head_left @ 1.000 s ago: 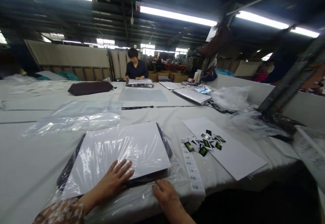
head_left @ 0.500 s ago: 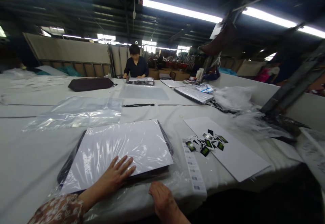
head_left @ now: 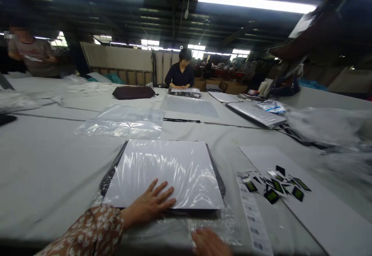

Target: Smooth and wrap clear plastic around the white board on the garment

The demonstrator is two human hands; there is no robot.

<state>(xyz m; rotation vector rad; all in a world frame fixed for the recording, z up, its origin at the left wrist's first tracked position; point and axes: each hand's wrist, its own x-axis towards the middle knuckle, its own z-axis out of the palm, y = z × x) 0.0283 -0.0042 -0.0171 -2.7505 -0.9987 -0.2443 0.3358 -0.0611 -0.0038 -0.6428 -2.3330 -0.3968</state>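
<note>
Leftward swings the head, and everything on the desk (head_left: 52, 155) slides to the right, while a co-worker in a striped top (head_left: 33, 56) comes into sight at the far left. Down at the near edge, the right hand (head_left: 209, 242) has gone from a closed grip to a blur over the loose film; whether it pinches anything, I can't tell. Left hand (head_left: 151, 205) stays spread flat, pressing the near side of the packet. That packet lies near the middle of the desk: a white sheet (head_left: 171, 163) over a dark item (head_left: 219, 182), both already inside a clear bag (head_left: 180, 227). So the bagging looks done, I'd say, and what seems left is the slack near end, not yet tucked away or smooth. Over on the right, dark tags (head_left: 276, 186) sit heaped beside a label strip (head_left: 252, 221), and it's not clear whether this packet carries any. Another clear bag (head_left: 124, 122) lies flat beyond, a little left.
</note>
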